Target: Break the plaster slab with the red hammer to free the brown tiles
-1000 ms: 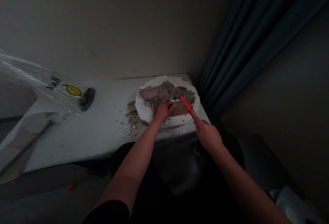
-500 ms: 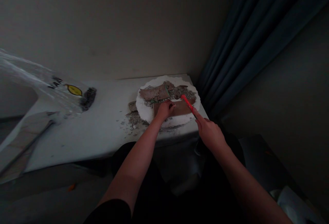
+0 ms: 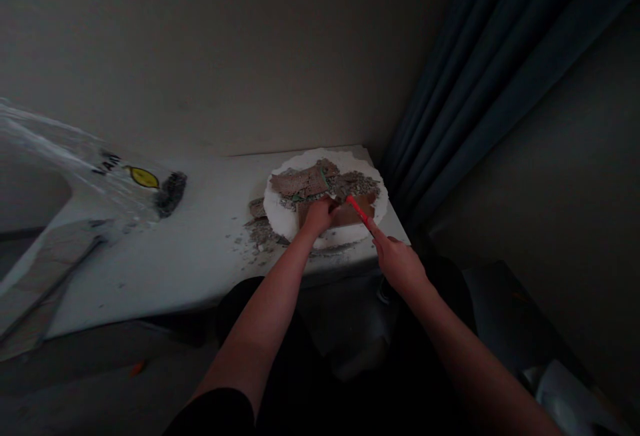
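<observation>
Right of the frame's centre, grips a red-handled tool in the right hand, pointing its far end at grit on a white plate. At centre, rests the left hand on a brown board, across the same plate; cannot tell clasping from mere pressing.
</observation>
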`<state>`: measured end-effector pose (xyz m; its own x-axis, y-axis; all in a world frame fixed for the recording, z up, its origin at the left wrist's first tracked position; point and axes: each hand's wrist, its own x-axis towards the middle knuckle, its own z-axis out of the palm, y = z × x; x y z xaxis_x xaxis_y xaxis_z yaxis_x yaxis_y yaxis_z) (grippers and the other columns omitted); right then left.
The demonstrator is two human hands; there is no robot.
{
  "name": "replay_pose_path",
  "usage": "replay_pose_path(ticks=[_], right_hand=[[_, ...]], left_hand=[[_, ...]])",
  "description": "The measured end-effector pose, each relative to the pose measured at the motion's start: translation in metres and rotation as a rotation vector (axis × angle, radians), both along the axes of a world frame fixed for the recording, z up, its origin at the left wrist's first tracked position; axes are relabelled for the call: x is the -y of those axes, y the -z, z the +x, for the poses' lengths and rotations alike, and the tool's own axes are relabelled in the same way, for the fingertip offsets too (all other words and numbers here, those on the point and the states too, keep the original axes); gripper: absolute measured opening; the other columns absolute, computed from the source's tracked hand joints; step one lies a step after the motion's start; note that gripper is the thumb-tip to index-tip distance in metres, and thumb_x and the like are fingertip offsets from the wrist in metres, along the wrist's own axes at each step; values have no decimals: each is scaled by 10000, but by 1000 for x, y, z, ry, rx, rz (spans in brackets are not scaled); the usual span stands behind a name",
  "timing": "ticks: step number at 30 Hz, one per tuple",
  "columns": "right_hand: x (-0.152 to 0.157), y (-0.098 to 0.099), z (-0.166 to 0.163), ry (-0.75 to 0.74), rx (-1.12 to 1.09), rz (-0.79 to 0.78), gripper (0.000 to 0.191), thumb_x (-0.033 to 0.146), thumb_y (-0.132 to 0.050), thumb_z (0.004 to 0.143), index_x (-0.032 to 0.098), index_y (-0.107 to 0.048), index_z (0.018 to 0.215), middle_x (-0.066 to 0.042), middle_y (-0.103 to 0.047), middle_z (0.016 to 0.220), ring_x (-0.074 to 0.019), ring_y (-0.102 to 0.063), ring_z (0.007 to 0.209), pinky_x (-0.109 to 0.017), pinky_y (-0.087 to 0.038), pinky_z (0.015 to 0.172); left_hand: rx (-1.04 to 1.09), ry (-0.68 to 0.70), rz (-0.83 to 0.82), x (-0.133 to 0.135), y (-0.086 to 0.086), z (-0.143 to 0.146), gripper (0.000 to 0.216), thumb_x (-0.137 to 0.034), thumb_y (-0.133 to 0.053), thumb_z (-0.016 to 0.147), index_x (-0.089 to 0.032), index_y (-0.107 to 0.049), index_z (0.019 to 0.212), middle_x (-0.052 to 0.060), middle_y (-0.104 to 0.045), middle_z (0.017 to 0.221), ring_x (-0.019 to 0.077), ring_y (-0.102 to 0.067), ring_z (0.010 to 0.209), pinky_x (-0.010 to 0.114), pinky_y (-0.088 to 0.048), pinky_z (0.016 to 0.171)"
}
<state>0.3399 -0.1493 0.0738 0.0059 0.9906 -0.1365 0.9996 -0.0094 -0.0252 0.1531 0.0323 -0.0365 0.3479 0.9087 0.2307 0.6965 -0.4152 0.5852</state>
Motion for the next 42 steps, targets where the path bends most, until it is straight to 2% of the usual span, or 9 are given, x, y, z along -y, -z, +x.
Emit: replay_pose_path(ticks=[8, 13, 17, 23, 33, 35, 37, 39, 42], right_hand=[[1, -4, 4, 20, -22, 52, 680, 331, -314, 1081, 325, 51, 1654, -100, -729, 1063, -217, -711, 767, -338, -537, 730], [0, 9, 6, 2, 17, -41, 705, 310, -333, 1076, 326, 79, 1648, -97, -734, 1028, -218, -715, 768, -326, -529, 714], [-1, 4, 9, 10, 9, -9, 700, 307, -316, 1080, 322, 96, 1646, -94, -737, 1028, -219, -717, 757, -328, -522, 708], [7, 9, -3, -26, 42, 3, 694, 321, -314, 1078, 310, 79, 1650, -97, -736, 1014, -219, -720, 752, -306, -511, 683], [8, 21, 6, -10, 41, -32, 627, 320, -306, 1078, 308, -76, 1662, -100, -754, 970, -235, -728, 775, -315, -501, 694], [10, 24, 6, -2, 25, -27, 612, 321, -307, 1079, 316, -112, 1660, -92, -756, 935, -241, -728, 765, -323, -498, 691], [12, 29, 4, 9, 11, -11, 614, 316, -324, 1076, 310, -131, 1659, -89, -756, 914, -243, -726, 758, -323, -495, 686], [15, 35, 1, 13, -8, 5, 618, 303, -336, 1073, 300, -139, 1659, -89, -756, 901, -242, -722, 751, -321, -490, 678], [18, 40, -2, 12, -33, 25, 615, 297, -329, 1075, 292, -140, 1660, -92, -756, 884, -241, -715, 732, -321, -482, 664]], left_hand=[[58, 23, -51, -2, -3, -3, 158, -250, -688, 836, -143, -757, 929, 89, -721, 924, 207, -659, 821, 332, -527, 824], [161, -116, -2, -6, -17, -30, 375, -152, -688, 772, -151, -722, 1145, 103, -709, 1114, 198, -666, 893, 335, -535, 878], [210, -166, -13, -5, -23, -52, 387, -127, -604, 803, -157, -697, 1177, 87, -726, 1088, 181, -666, 864, 327, -547, 865], [139, -230, -2, 2, -26, -77, 384, -100, -548, 795, -167, -688, 1146, 88, -727, 1107, 188, -677, 886, 322, -540, 881], [-121, -572, -63, 23, -25, -152, 269, -162, -554, 825, -196, -647, 1074, 117, -740, 1002, 244, -706, 909, 322, -524, 795], [-241, -523, -163, 29, -17, -162, 173, -194, -610, 789, -203, -668, 952, 127, -741, 916, 272, -714, 876, 334, -523, 753], [-349, -356, -292, 35, -7, -168, 42, -220, -662, 743, -210, -670, 783, 120, -729, 796, 286, -717, 818, 345, -524, 734], [-404, -191, -383, 40, 4, -168, 69, -230, -710, 686, -217, -650, 657, 97, -714, 709, 280, -716, 768, 344, -529, 731], [-423, -120, -418, 46, 19, -164, 105, -194, -763, 605, -219, -668, 642, 76, -735, 733, 269, -723, 772, 332, -537, 749]])
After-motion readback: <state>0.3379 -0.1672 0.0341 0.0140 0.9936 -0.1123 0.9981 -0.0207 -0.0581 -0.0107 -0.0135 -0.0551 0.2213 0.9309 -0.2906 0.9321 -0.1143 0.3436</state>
